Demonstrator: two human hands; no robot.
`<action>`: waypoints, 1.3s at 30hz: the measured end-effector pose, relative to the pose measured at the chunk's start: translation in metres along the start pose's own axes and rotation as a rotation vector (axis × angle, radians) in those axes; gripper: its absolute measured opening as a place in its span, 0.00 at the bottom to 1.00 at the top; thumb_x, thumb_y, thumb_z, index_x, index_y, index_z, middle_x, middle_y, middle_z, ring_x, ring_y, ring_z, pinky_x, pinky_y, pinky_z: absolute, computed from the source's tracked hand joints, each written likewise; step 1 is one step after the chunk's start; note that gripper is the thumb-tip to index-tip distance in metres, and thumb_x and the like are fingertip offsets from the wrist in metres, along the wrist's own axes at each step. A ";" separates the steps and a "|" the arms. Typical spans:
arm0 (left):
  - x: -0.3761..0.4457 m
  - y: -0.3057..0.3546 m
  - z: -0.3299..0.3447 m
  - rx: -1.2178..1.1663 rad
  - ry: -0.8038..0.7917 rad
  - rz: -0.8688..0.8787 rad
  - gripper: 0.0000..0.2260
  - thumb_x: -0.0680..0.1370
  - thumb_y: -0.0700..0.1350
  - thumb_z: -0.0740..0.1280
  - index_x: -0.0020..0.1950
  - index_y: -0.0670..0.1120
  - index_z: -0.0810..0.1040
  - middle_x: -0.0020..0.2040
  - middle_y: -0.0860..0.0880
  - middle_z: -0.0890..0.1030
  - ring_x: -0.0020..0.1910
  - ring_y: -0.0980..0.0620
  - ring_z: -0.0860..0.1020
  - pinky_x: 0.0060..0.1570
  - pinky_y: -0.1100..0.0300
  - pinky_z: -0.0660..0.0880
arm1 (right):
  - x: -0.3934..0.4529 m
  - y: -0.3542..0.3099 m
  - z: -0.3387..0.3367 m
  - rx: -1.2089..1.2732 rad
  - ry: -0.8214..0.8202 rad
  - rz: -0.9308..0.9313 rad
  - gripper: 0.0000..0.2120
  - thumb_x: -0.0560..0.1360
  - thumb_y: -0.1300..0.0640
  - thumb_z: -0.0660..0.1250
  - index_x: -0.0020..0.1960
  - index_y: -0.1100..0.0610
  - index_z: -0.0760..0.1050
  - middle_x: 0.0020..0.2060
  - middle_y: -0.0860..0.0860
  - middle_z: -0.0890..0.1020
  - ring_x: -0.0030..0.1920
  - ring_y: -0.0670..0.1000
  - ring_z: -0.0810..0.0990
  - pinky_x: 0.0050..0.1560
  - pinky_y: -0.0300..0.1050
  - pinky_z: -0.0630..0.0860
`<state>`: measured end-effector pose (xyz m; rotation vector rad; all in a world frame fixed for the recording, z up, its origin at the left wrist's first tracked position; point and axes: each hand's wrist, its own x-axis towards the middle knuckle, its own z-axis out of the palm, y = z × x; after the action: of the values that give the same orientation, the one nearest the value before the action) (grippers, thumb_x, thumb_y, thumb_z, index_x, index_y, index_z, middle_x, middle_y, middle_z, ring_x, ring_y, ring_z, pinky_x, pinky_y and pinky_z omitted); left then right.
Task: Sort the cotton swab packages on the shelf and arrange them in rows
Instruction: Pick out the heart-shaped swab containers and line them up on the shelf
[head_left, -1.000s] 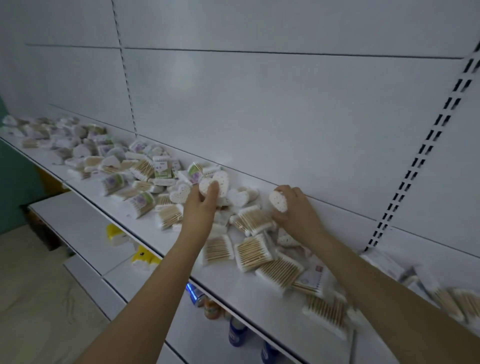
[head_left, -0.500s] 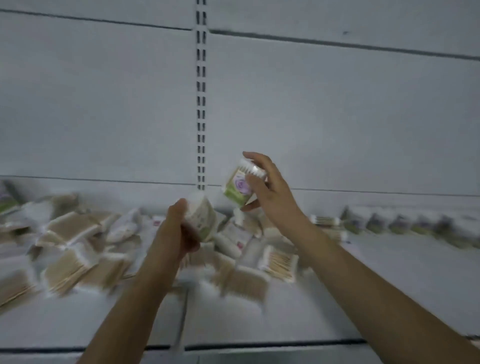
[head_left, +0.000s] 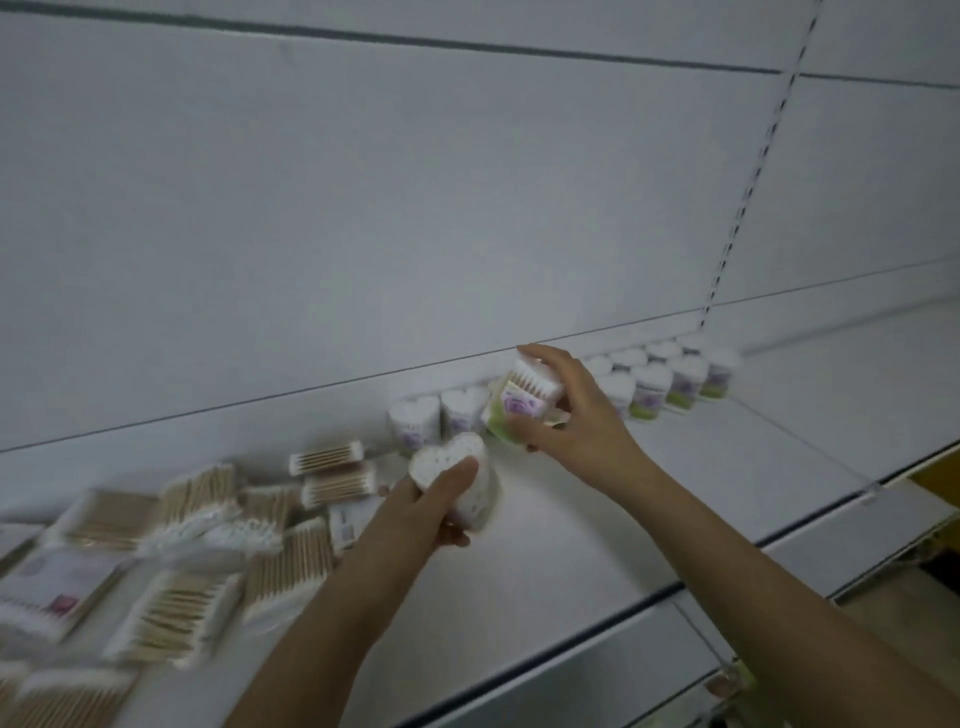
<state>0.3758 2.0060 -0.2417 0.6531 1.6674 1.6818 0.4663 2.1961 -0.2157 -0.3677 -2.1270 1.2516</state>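
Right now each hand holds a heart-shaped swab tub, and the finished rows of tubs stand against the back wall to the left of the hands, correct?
Not quite. The head view shows the rows of tubs to the right of the hands; left hand and right hand do each hold a tub.

pretty dim shot overall, flat greyish light with a cool tint and no obvious lamp or glare anywhere. the back panel (head_left: 467, 208) is evenly lit, just a touch darker toward the top corners. shadows are soft: a faint one under the left hand (head_left: 415, 512) on the shelf (head_left: 597, 545), and under the right forearm. motion blur is heavy on the near left, where the flat swab packs (head_left: 171, 587) smear into streaks (labels unreadable). the heart-shaped tubs (head_left: 670, 382) far right are sharper but still soft. wide-angle bending shows in the panel seams and shelf edge, which curve toward the right side. grainy too.
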 end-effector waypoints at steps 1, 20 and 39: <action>0.009 0.000 0.016 0.080 0.027 0.021 0.27 0.63 0.69 0.72 0.57 0.55 0.80 0.51 0.54 0.84 0.47 0.55 0.82 0.47 0.57 0.79 | 0.001 0.014 -0.014 -0.120 -0.003 -0.077 0.29 0.73 0.53 0.75 0.70 0.41 0.67 0.62 0.44 0.70 0.61 0.45 0.75 0.50 0.46 0.81; 0.053 -0.037 0.075 1.139 0.313 0.727 0.22 0.74 0.59 0.66 0.66 0.52 0.75 0.62 0.56 0.73 0.61 0.55 0.73 0.61 0.66 0.67 | 0.004 0.122 -0.095 -0.887 -0.096 -0.609 0.24 0.78 0.43 0.63 0.68 0.57 0.73 0.62 0.53 0.77 0.62 0.54 0.74 0.65 0.45 0.64; 0.130 -0.029 0.078 1.416 0.349 0.821 0.20 0.68 0.52 0.77 0.57 0.48 0.80 0.61 0.51 0.80 0.57 0.49 0.71 0.52 0.56 0.65 | 0.061 0.135 -0.086 -1.033 -0.118 -0.642 0.29 0.67 0.48 0.78 0.64 0.59 0.77 0.62 0.53 0.81 0.66 0.54 0.77 0.74 0.49 0.54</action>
<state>0.3529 2.1540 -0.2797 1.9537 3.0327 0.7308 0.4653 2.3552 -0.2785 0.0041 -2.5400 -0.2415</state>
